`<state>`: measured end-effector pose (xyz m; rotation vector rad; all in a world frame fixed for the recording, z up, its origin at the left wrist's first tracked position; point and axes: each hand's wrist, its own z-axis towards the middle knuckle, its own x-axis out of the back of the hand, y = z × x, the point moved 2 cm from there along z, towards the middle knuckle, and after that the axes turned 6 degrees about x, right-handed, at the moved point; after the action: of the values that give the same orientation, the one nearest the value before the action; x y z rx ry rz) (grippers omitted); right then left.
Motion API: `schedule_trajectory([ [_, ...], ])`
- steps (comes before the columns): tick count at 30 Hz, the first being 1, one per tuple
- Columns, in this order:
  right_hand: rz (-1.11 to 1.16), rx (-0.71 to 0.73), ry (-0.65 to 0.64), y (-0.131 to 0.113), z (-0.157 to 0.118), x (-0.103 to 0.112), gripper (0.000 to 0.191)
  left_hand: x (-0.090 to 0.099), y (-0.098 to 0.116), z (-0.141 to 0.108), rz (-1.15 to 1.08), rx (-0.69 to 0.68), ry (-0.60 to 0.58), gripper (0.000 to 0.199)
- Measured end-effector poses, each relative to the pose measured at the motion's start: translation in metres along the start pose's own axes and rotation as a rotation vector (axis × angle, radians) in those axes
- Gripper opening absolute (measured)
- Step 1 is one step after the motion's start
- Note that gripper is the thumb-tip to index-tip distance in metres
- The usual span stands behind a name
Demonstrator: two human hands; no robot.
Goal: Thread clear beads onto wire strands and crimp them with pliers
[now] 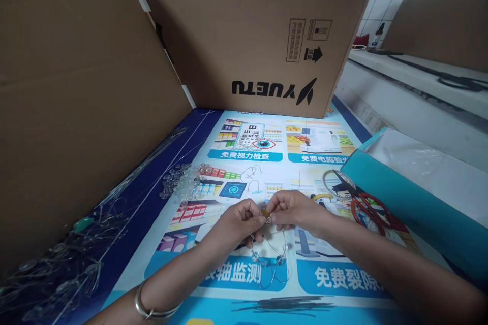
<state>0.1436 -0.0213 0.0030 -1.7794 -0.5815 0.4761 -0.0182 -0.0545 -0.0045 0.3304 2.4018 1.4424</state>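
Nearest lies a bundle of thin, dark, straight strips (282, 304) on a blue printed sheet (206, 302), and a silver metal bangle (147, 311) circles the left wrist. Beyond the strips, a strand of clear round beads on thin cord (280, 260) hangs in a loop below both hands, low against the sheet. The left hand (242, 218) pinches it between thumb and fingers; the right hand (292, 208) pinches it too, the fingertips of both nearly meeting. A small amber-coloured piece (266, 211) shows between them; I cannot tell which hand holds it. At the far left spreads a tangle of clear strands and beads (76, 259) with a green piece (83, 224) on it. To the right lie scissors with red handles (360, 196), their blades over a clear round ring (324, 182), near an open teal box with a white interior (404, 200). Past the left hand sits a heap of loose clear beads (183, 183). Farther off stand brown cardboard panels (213, 25), one printed YUETU upside down, and a white ledge (412, 89) bearing a black cord (453, 81)
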Motion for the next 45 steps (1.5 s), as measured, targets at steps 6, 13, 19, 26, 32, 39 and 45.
schedule_trajectory([
  [6, 0.006, 0.003, 0.011, -0.003, -0.001, -0.002, 0.016, -0.001, 0.001, 0.0, 0.036, 0.004, 0.017, 0.022],
  [13, -0.006, 0.0, 0.007, -0.004, 0.0, -0.002, 0.013, -0.002, 0.0, 0.001, 0.06, -0.008, -0.012, 0.021],
  [19, -0.028, 0.059, 0.05, 0.001, 0.0, -0.003, 0.017, -0.002, 0.0, 0.002, 0.042, -0.008, -0.008, 0.021],
  [26, -0.324, 0.371, 0.235, 0.001, -0.013, 0.001, 0.002, 0.003, -0.004, 0.003, -0.017, -0.046, 0.031, 0.021],
  [32, -0.754, 0.474, 0.288, -0.008, -0.017, -0.005, 0.004, 0.002, -0.005, 0.002, -0.059, -0.04, 0.025, 0.023],
  [39, -0.716, 0.452, 0.244, -0.004, -0.013, -0.01, 0.008, 0.0, -0.002, 0.002, -0.02, -0.04, 0.021, 0.026],
  [45, -0.681, 0.446, 0.253, -0.009, -0.015, -0.006, 0.008, 0.002, -0.004, 0.002, 0.022, -0.04, 0.014, 0.023],
])
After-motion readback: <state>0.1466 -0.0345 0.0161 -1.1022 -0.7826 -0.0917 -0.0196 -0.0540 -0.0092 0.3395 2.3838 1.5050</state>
